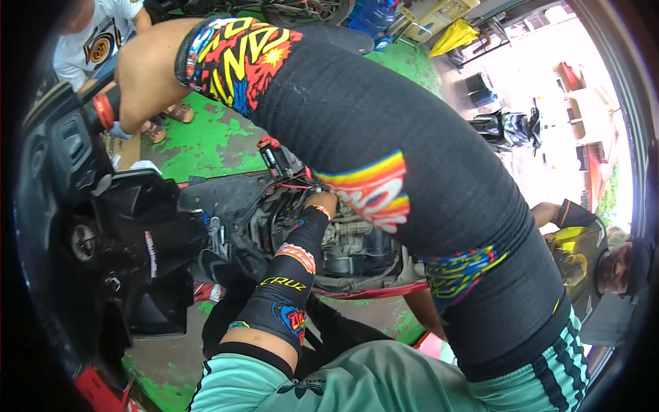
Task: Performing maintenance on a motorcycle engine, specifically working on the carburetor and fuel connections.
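My left hand (321,202) reaches into the exposed engine bay (353,257) of a partly stripped scooter, among hoses and metal parts; its fingers are hidden. A black battery-like box (278,158) with red cables sits just above it. My right arm stretches across the view to the upper left, where my right hand (141,72) is at the black front panel (62,158) and handlebar area, beside a red cylindrical part (103,110); what its fingers hold is unclear. Metal tools (218,237) lie left of the engine bay.
A person in a white shirt (82,55) is at the upper left, another (576,254) at the right. A parked scooter (501,130) stands outside the wide doorway. A blue water jug (371,17) and a yellow cloth (449,38) are at the back, beyond the green floor (206,130).
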`<state>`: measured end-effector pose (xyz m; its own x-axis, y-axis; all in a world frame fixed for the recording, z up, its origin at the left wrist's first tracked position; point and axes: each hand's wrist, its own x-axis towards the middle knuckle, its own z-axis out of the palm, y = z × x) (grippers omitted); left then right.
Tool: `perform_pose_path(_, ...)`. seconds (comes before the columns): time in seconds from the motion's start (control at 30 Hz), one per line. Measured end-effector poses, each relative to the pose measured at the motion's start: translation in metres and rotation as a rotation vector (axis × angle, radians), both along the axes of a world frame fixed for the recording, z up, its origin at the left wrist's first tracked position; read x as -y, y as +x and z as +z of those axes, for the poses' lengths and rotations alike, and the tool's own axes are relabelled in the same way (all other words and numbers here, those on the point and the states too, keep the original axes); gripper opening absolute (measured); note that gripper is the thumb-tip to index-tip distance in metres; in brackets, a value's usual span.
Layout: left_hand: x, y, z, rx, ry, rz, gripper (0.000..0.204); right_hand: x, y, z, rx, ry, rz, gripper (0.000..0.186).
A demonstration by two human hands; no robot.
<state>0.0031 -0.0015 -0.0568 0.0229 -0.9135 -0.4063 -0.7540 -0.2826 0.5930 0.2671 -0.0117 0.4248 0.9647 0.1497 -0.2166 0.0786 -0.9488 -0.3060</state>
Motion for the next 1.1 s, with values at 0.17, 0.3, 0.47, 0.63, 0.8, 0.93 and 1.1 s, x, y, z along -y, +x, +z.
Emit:
perform_pose_path(0.17,0.059,-0.060,-0.013,0.131,0.057,-0.182,0.038,0.038,0.005,-0.034,0.120,-0.100,0.006,0.032)
perform_pose_path(0.3,0.011,-0.061,-0.076,0.274,-0.071,0.112,0.048,0.013,0.028,-0.025,-0.004,0.043,0.026,0.032)
perform_pose_path(0.47,0.019,-0.045,-0.014,0.157,0.024,-0.097,0.051,0.021,-0.009,-0.012,-0.073,0.121,-0.052,0.033)
perform_pose_path(0.63,0.018,-0.018,0.031,0.062,0.142,-0.260,0.054,0.015,-0.025,-0.008,0.018,0.084,-0.074,0.031)
perform_pose_path(0.8,0.030,-0.004,0.042,-0.039,0.254,-0.427,0.058,0.017,-0.030,-0.009,0.103,0.040,-0.100,0.030)
perform_pose_path(0.93,0.023,-0.008,0.006,0.098,0.184,-0.310,0.060,0.011,-0.033,-0.001,0.185,0.016,-0.099,0.030)
perform_pose_path(1.1,0.017,-0.014,0.029,-0.055,0.010,-0.157,0.037,0.012,-0.053,-0.011,0.253,-0.025,-0.129,0.031)
